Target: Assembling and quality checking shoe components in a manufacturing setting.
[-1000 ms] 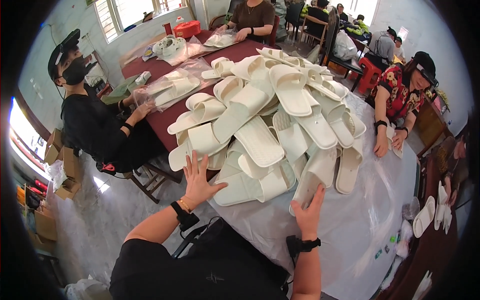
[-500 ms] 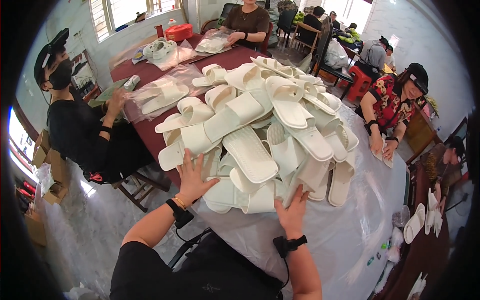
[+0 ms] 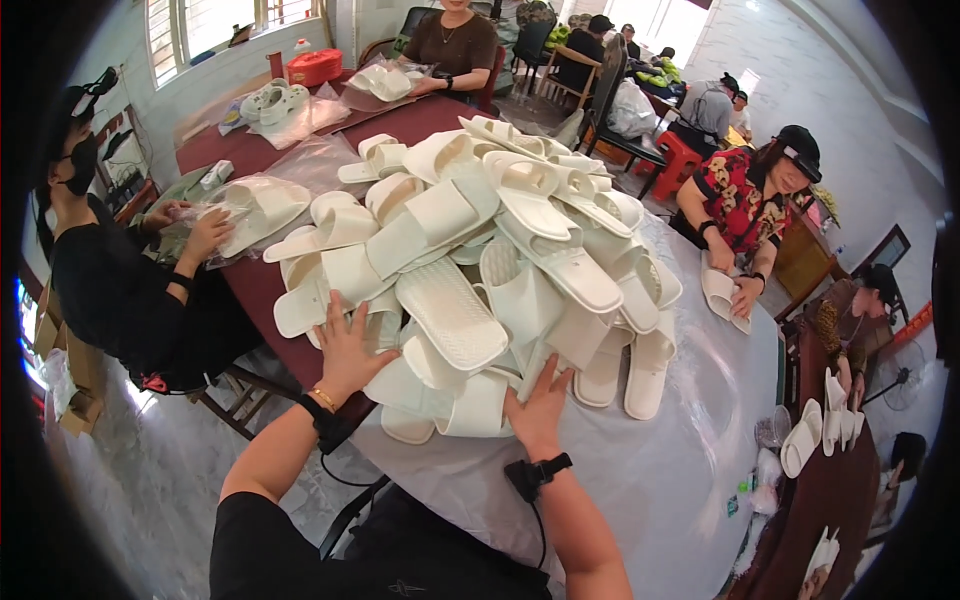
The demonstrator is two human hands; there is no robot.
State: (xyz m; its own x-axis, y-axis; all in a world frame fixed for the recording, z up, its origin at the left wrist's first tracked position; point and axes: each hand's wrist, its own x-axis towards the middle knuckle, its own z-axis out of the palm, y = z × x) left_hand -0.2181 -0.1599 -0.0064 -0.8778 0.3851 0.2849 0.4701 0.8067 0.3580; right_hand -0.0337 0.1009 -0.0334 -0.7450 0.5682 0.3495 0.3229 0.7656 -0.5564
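From the near side of the table, steady the white slippers heaped on it gently, left hand and right hand spread, fingers apart, clamped on nothing.

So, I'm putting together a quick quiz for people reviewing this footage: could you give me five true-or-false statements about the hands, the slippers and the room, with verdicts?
1. The wearer's left hand is at the left side of the slipper pile. True.
2. The wearer's right hand is holding up a plastic bag. False: the right hand is at the pile's near edge, thumb and fingers spread, with no bag.
3. The piled slippers are black. False: they are off-white.
4. The co-worker in the red patterned shirt has both hands at a slipper. True.
5. The red stool stands left of the pile. False: the red stool is beyond it, to the right.
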